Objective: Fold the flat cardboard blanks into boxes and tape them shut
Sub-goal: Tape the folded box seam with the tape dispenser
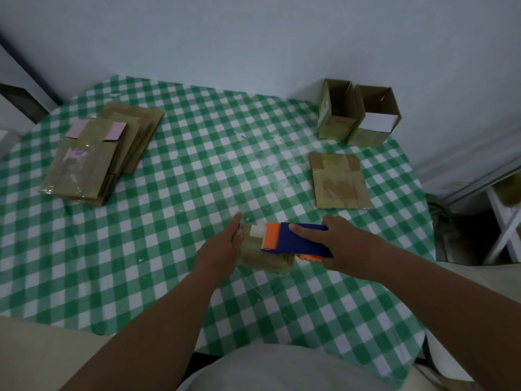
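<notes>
On tablecloth [169, 221] — left hand [225, 244] flat against box [262, 258]; right hand [338, 244] seemingly gripping tape dispenser [296, 241].

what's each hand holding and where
Right hand grips the tape dispenser around its blue body. Left hand steadies the box against its left side.

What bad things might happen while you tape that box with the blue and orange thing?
1. The left hand steadies the box right beside the tape dispenser, so its fingers might get nicked or taped if the tool slides that way.
2. The right hand presses the dispenser on top of the small box, which might crush or skid on the tablecloth.
3. The tape might go on crooked, leaving the flaps loose.
</notes>
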